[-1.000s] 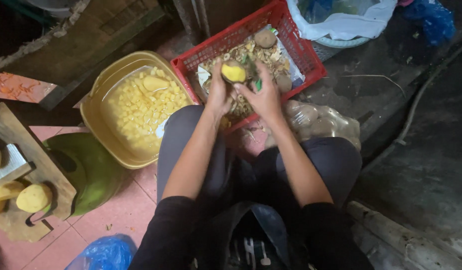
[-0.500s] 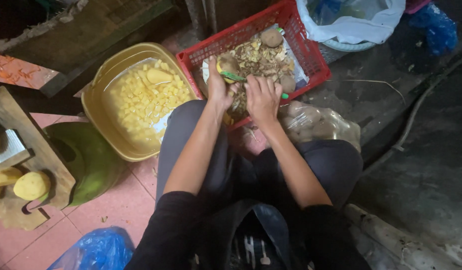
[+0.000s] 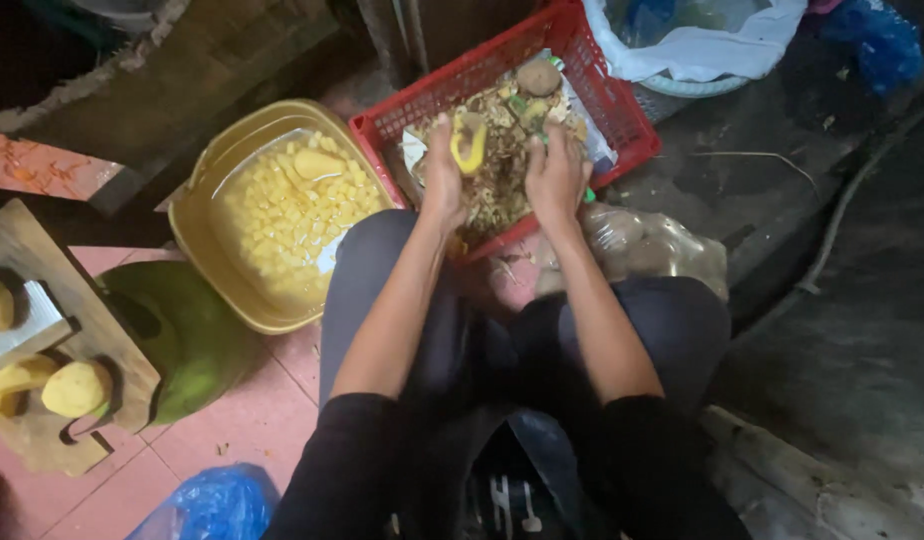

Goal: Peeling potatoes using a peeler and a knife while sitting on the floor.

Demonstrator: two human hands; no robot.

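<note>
My hands work over the crate [image 3: 622,120]. Left of the crate sits the basin [image 3: 197,240], cut pieces [image 3: 282,215] in it. Farther left of the crate lies the board [image 3: 42,300], peeled potatoes [image 3: 77,388] on it. Behind the crate stands a lined basket [image 3: 697,55].

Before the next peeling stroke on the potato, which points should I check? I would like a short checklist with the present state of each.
1. Potato held in left hand: ok.
2. Green peeler in right hand: ok, though the blade is too small to see.
3. Hands over the red crate, so peels drop inside: ok.
4. Fingers out of the blade's path: cannot tell.
5. Yellow basin of cut pieces in water beside the crate: ok.
</note>
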